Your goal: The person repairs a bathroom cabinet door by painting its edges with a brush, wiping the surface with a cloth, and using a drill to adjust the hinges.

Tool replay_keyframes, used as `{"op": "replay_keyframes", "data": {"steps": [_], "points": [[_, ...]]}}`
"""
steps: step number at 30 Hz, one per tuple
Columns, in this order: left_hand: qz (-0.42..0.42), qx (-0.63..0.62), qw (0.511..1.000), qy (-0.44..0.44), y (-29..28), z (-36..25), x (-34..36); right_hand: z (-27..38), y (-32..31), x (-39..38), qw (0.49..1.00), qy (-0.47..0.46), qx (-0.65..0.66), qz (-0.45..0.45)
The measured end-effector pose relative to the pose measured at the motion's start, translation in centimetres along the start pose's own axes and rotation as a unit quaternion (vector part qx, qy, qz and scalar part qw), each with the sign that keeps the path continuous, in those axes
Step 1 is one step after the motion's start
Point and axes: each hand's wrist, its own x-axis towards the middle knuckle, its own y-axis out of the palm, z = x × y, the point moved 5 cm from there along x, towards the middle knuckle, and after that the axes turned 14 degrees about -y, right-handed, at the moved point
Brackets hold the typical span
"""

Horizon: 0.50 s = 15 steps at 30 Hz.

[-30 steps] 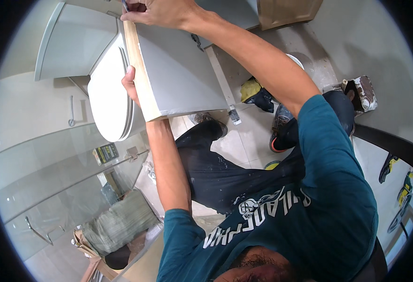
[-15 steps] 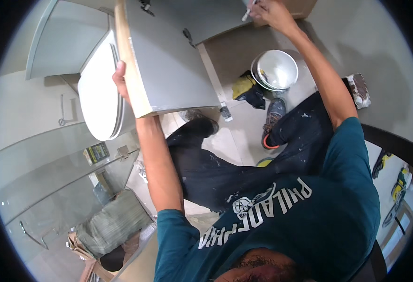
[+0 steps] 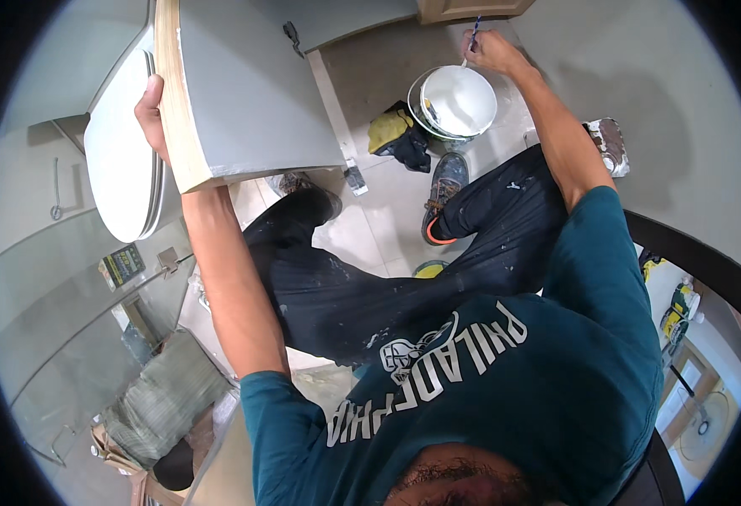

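Observation:
My left hand is closed around the pale wooden edge of a grey cabinet door. Its thumb shows on the outer side; the other fingers are hidden behind the panel. At the far right, my right hand pinches a thin paintbrush by its dark striped handle. The brush's white tip points down at the far rim of a round bucket, which has white paint in it. I cannot tell whether the tip touches the paint.
A yellow and black bag lies left of the bucket, near my shoe. Left of the door is a white toilet lid. A paint-smeared brown block sits by the right wall. Glass panels stand at lower left.
My right hand has come down from the grey panel to the bucket, turning the brush tip downward. My left hand still holds the door edge. The whole view has shifted.

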Motion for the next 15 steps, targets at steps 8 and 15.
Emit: {"op": "replay_keyframes", "data": {"steps": [8, 15], "points": [[0.013, 0.003, 1.0, -0.006, 0.9, 0.1, -0.4, -3.2, 0.7, -1.1, 0.999, 0.035, -0.031, 0.023], [0.02, 0.022, 0.999, 0.017, 0.7, -0.2, -0.6, -1.1, 0.3, -1.2, 1.0, 0.005, -0.008, -0.004]]}}
